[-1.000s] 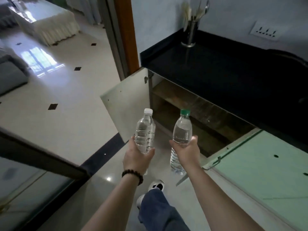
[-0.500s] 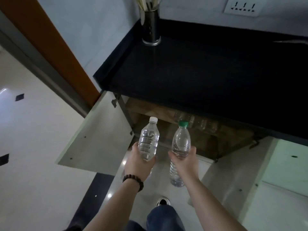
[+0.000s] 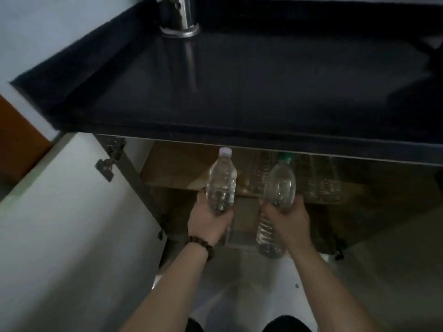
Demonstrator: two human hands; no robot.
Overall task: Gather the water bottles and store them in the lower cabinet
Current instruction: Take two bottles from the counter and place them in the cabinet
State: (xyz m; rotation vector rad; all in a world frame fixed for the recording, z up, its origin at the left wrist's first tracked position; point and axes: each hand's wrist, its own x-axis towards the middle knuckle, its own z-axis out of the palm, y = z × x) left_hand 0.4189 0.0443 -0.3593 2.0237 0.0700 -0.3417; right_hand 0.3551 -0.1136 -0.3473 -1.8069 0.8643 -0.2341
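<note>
step: carry-in, both bottles at the mouth of the lower cabinet [image 3: 172,164], not yet set down
left hand [image 3: 209,222]: wrapped round the lower body of the white-cap bottle [image 3: 221,182], fingers closed on it; bead bracelet [image 3: 201,244] on the wrist
right hand [image 3: 286,220]: clamped round the middle of the green-cap bottle [image 3: 279,185], base of the bottle hangs below the hand
bottle pose: both roughly upright, necks leaning away toward the shelf, side by side, apart from each other
cabinet: left door [image 3: 72,224] swung open, hinges visible; wooden shelf [image 3: 167,180] inside, dim
already stored: several clear bottles [image 3: 321,185] stand on the shelf behind and right of the held pair, count unclear in the gloom
countertop [image 3: 239,92]: dark, overhangs the opening; steel holder [image 3: 178,17] stands on it at the back
next move (judgement): push both bottles in under the counter edge, keep caps low to clear the overhang, seat them on the free shelf space left of the stored ones, then release
risk (judgement): knocking the stored bottles over; blur and dark make the gap hard to judge
</note>
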